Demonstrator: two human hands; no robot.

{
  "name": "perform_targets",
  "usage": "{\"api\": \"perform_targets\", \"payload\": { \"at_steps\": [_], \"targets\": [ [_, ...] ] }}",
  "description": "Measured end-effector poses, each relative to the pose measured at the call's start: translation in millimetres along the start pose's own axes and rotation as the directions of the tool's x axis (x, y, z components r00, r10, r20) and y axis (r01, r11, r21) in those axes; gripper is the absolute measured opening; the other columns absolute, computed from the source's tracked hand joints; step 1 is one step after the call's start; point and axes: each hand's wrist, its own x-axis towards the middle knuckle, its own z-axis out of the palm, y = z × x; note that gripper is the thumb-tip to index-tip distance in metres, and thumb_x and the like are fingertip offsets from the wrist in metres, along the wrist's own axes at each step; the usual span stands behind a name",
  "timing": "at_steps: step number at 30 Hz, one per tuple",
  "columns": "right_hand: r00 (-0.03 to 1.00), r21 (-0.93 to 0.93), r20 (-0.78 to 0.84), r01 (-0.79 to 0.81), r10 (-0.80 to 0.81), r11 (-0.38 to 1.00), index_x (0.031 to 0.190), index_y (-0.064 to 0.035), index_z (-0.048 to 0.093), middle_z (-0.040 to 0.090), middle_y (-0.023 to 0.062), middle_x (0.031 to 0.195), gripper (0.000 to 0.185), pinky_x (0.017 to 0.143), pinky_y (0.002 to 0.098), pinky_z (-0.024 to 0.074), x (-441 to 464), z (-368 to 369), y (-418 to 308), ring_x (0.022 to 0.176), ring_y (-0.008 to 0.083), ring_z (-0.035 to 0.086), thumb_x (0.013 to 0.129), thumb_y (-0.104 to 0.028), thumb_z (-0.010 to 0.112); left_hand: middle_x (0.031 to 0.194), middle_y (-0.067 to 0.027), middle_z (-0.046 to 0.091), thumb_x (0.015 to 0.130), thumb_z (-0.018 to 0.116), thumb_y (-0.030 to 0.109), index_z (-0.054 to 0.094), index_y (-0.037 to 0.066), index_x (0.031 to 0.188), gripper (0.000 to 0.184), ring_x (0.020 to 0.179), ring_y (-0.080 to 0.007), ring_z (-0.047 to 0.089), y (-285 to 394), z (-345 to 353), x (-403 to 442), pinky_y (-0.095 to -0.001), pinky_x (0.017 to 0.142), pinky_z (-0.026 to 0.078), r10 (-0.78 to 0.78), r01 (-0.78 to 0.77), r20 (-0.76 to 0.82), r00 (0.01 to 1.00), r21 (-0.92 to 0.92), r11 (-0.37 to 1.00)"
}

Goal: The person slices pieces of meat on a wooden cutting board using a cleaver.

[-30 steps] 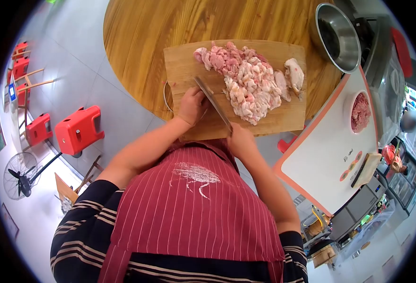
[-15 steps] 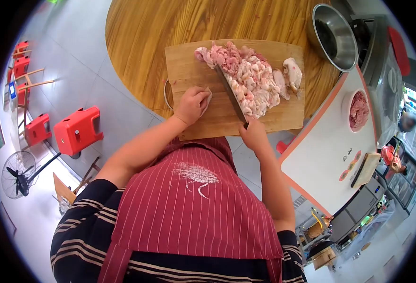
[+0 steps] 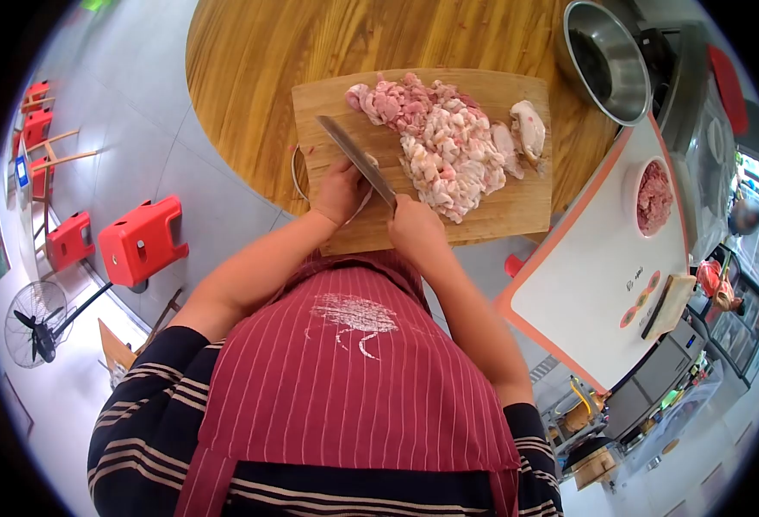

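Observation:
My right hand [image 3: 416,226] is closed around the handle of a kitchen knife [image 3: 358,160], whose long blade slants up and left across the cutting board [image 3: 526,211]. Beneath the blade, at the board's left side, my left hand [image 3: 338,195] is closed on a pale, thin piece of meat, mostly hidden by fingers and knife. Right of the blade lies a heap of chopped meat [image 3: 453,151], pinker at the top and whiter and fattier below. Two larger pale pieces of meat [image 3: 528,131] rest apart at the board's right.
The board sits on a round wooden table [image 3: 250,77]. A steel bowl [image 3: 608,65] stands at the upper right. On a white table [image 3: 586,293] are a bowl of minced meat [image 3: 653,200] and a small block-like board [image 3: 671,306]. Red stools [image 3: 144,241] and a fan [image 3: 39,323] are at left.
The knife has moved left, away from the chopped meat's edge, and now lies over the piece in my left hand. My right hand has come closer to my left.

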Motion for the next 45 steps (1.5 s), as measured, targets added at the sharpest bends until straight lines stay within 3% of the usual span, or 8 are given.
{"api": "perform_targets", "payload": {
  "at_steps": [10,20,23,26,29,35,42,45],
  "targets": [
    [0.997,0.004,0.052,-0.052,0.052,0.999,0.095,0.0024,0.058,0.064,0.0269,0.084,0.023,0.075,0.0504,0.0484,-39.7,-2.2,32.8,0.081,0.0426,0.063,0.085,-0.014,0.045,0.096,-0.0136,0.060,0.072,0.064,0.004,0.065,0.005,0.093,0.022,0.084,-0.0341,0.058,1.4,-3.9,0.6,-0.0408,0.074,0.049,0.083,-0.080,-0.043,0.996,0.061,0.995],
    [0.998,0.048,-0.019,0.065,-0.064,0.997,0.089,0.0012,0.062,0.064,0.0261,0.087,0.022,0.078,0.0489,0.0486,33.9,-4.4,-8.8,0.085,0.0425,0.062,0.082,-0.015,0.049,0.089,-0.0134,0.061,0.073,0.064,0.002,0.064,0.004,0.089,0.016,0.082,-0.0343,0.057,4.6,-3.9,1.5,-0.0407,0.073,0.048,0.174,-0.166,-0.084,0.981,0.100,0.981],
    [0.984,0.041,-0.015,0.175,-0.175,0.984,0.094,0.0009,0.063,0.065,0.0240,0.088,0.022,0.078,0.0477,0.0486,-3.2,-8.2,46.7,0.086,0.0413,0.061,0.081,-0.014,0.052,0.087,-0.0129,0.061,0.073,0.065,0.002,0.063,0.004,0.087,0.015,0.080,-0.0332,0.057,10.2,-6.8,-0.1,-0.0398,0.072,0.048,0.061,-0.056,-0.068,0.996,0.068,0.996],
    [1.000,0.174,-0.002,-0.007,0.007,0.985,0.096,0.0004,0.063,0.064,0.0232,0.086,0.024,0.075,0.0488,0.0480,-32.7,-10.6,70.4,0.082,0.0416,0.061,0.080,-0.017,0.056,0.086,-0.0126,0.061,0.073,0.066,0.002,0.063,0.004,0.086,0.014,0.080,-0.0326,0.058,4.8,-6.0,1.3,-0.0389,0.071,0.048,0.141,-0.140,-0.117,0.983,0.016,0.990],
    [0.995,0.093,-0.103,0.002,0.007,0.996,0.097,-0.0013,0.061,0.063,0.0247,0.084,0.024,0.074,0.0506,0.0472,-48.6,-7.2,58.7,0.081,0.0431,0.060,0.082,-0.018,0.055,0.088,-0.0126,0.061,0.073,0.067,0.003,0.064,0.005,0.089,0.016,0.080,-0.0326,0.058,-0.5,-1.0,0.4,-0.0386,0.072,0.048,0.144,-0.144,-0.141,0.979,0.014,0.990],
    [0.998,0.025,0.016,-0.061,0.061,0.998,0.099,-0.0008,0.056,0.063,0.0256,0.082,0.023,0.072,0.0524,0.0471,-47.8,3.8,23.4,0.078,0.0439,0.061,0.086,-0.019,0.051,0.103,-0.0128,0.062,0.072,0.070,0.008,0.065,0.010,0.104,0.032,0.091,-0.0312,0.060,-5.1,-3.5,-3.7,-0.0373,0.078,0.050,0.055,-0.055,-0.003,0.998,0.038,0.998],
    [0.998,0.009,0.041,-0.050,0.050,0.999,0.094,0.0030,0.056,0.064,0.0264,0.087,0.022,0.076,0.0491,0.0486,-2.6,-7.3,-7.6,0.084,0.0425,0.062,0.081,-0.014,0.051,0.095,-0.0138,0.060,0.070,0.068,0.005,0.066,0.010,0.097,0.027,0.087,-0.0352,0.057,-6.3,0.0,-0.1,-0.0415,0.076,0.049,0.082,-0.082,-0.035,0.996,-0.002,0.997],
    [0.999,0.011,0.043,0.025,-0.026,1.000,0.095,0.0017,0.056,0.064,0.0271,0.088,0.022,0.077,0.0495,0.0483,-1.8,-3.5,-2.2,0.085,0.0430,0.062,0.082,-0.015,0.049,0.095,-0.0132,0.061,0.070,0.069,0.006,0.066,0.009,0.096,0.026,0.087,-0.0347,0.058,2.8,-3.3,-0.7,-0.0414,0.076,0.049,-0.084,0.081,0.022,0.996,0.087,0.993]
  ]
}}
